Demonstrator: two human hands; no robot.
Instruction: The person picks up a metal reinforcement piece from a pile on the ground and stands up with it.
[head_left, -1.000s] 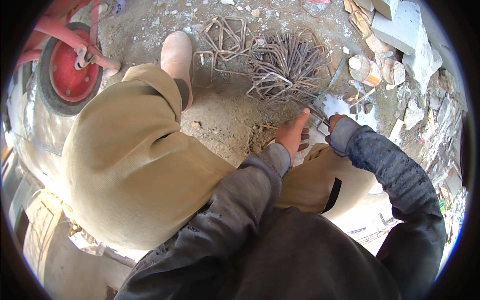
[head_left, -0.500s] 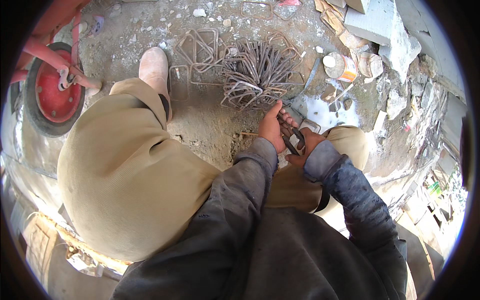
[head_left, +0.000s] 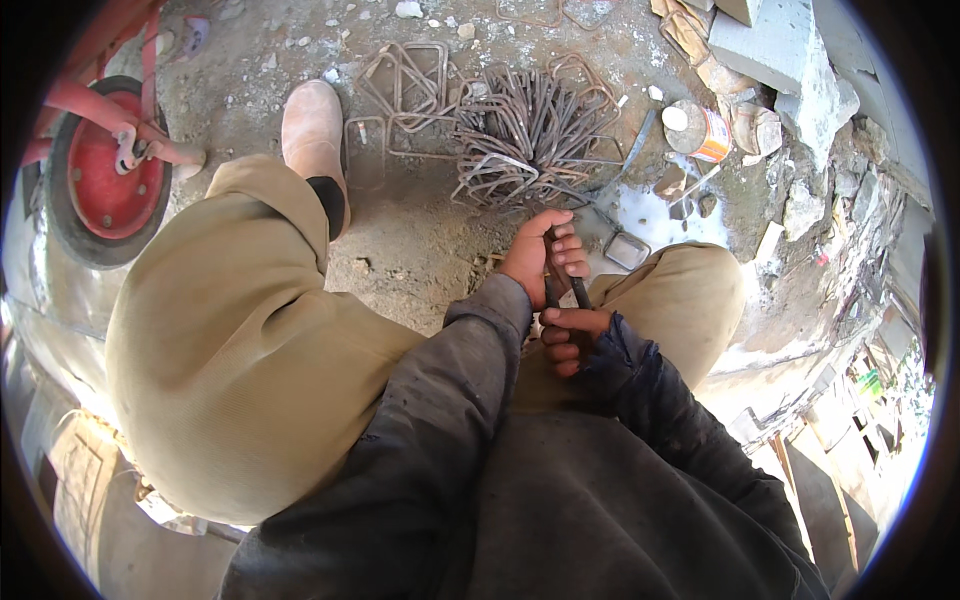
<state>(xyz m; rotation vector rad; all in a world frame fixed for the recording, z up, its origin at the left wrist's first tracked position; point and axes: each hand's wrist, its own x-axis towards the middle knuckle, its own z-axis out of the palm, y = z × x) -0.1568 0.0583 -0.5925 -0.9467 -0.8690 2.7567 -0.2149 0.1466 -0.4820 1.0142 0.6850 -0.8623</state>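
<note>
A dark metal pliers-like tool with two slim handles is between my hands, over my bent right knee. My left hand is closed round its far part, thumb on top and fingers curled in from the right side, so the tool's head is mostly hidden. Close below, my right hand is closed at the near ends of the handles, with its thumb laid across. Just beyond my left hand lies a bundle of bent steel bar stirrups, rusty brown, heaped on the ground.
Loose rectangular stirrups lie left of the bundle. To its right are a white-capped bottle with an orange label, a white spill and broken blocks. A red-hubbed wheel stands at far left.
My right hand has drawn back toward me and turned, fingers curling under the handles. The handles have swung closer together. My left hand has shifted slightly left and closed more round the tool.
</note>
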